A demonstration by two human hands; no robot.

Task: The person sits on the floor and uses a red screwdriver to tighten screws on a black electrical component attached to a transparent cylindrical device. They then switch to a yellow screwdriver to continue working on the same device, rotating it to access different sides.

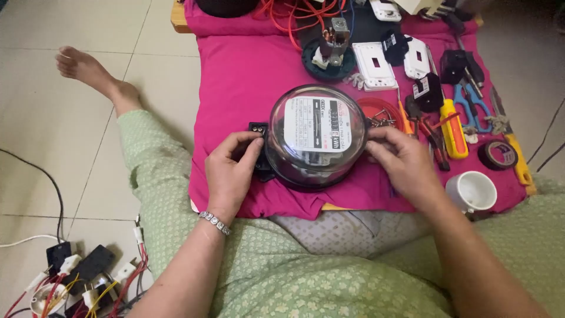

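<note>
Our left hand (231, 166) and right hand (401, 162) clasp the meter (316, 136) by its sides; the glass dome looks heavy, slippery, fragile.

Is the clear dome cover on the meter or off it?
On. The clear dome sits over the meter's face, down on the black base; the left hand and right hand grip its sides.

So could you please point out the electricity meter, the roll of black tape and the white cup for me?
electricity meter (318, 126), head view, on its white faceplate.
roll of black tape (498, 155), head view, on its rim.
white cup (472, 191), head view, on its inner wall.
</note>
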